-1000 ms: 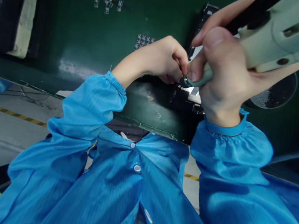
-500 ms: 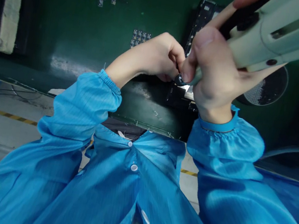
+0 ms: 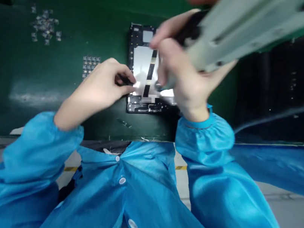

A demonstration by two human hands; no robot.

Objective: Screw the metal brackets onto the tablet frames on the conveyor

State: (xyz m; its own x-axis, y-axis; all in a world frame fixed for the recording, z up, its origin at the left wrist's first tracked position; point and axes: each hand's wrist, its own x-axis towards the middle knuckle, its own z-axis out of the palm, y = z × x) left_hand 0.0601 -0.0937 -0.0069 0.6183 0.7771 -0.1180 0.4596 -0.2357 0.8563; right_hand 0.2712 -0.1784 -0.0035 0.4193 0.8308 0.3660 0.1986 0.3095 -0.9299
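Observation:
My right hand [image 3: 188, 77] is wrapped around a pale grey-green electric screwdriver [image 3: 238, 31]. Its body slants to the upper right, and its metal tip [image 3: 158, 87] points down-left over an opened electronic device, much like a tablet. Black edges, a silver panel and a dark strip down the middle mark this device [image 3: 141, 61], lying flat on the bench. At the device's left edge is my left hand [image 3: 105, 80], thumb and forefinger curled into a near pinch. Anything between those fingertips is too small and blurred to name. The right hand hides the device's right side.
Small square parts [image 3: 91, 60] stand in rows left of the device, partly behind my left wrist. Farther left lies a loose pile of similar parts [image 3: 45, 28]. Dark panels [image 3: 277, 79] fill the right side, with a cable [image 3: 277, 113] across them.
The view has shifted, bringing more of the device into sight. My left hand has come apart from the screwdriver tip, towards the device's left edge. The screwdriver stays in my right hand.

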